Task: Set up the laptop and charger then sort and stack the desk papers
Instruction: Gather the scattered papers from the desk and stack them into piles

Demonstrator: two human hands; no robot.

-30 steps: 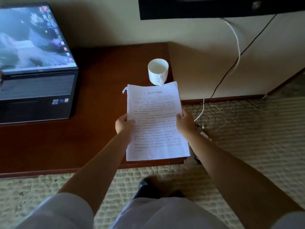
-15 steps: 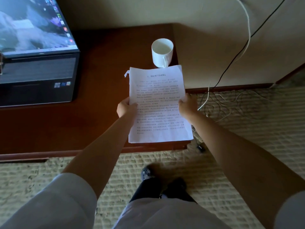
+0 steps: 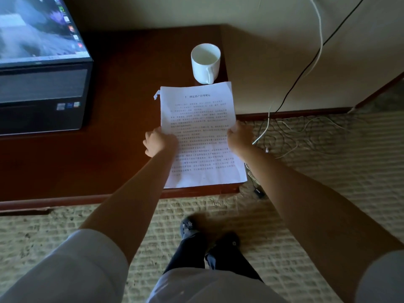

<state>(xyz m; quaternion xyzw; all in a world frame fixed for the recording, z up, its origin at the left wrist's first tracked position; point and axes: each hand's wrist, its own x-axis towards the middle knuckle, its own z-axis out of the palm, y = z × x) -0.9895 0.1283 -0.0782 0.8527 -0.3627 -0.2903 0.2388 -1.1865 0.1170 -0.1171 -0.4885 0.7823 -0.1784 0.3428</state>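
Observation:
A stack of white printed papers (image 3: pixel 199 119) lies at the right end of the reddish wooden desk (image 3: pixel 109 149), its right edge overhanging a little. My left hand (image 3: pixel 156 142) grips the stack's left edge and my right hand (image 3: pixel 239 136) grips its right edge. A torn corner sticks out at the stack's top left. The open laptop (image 3: pixel 41 68), screen lit, sits at the desk's left. No charger can be picked out for certain.
A white mug (image 3: pixel 205 62) stands just behind the papers near the desk's right end. Black and white cables (image 3: pixel 314 62) hang down the wall and tangle on the woven carpet (image 3: pixel 328 171) to the right. My dark shoes stand below the desk's front edge.
The camera has tilted down and drawn closer. Both hands keep hold of the stack's sides, and the stack lies in nearly the same place in front of the mug.

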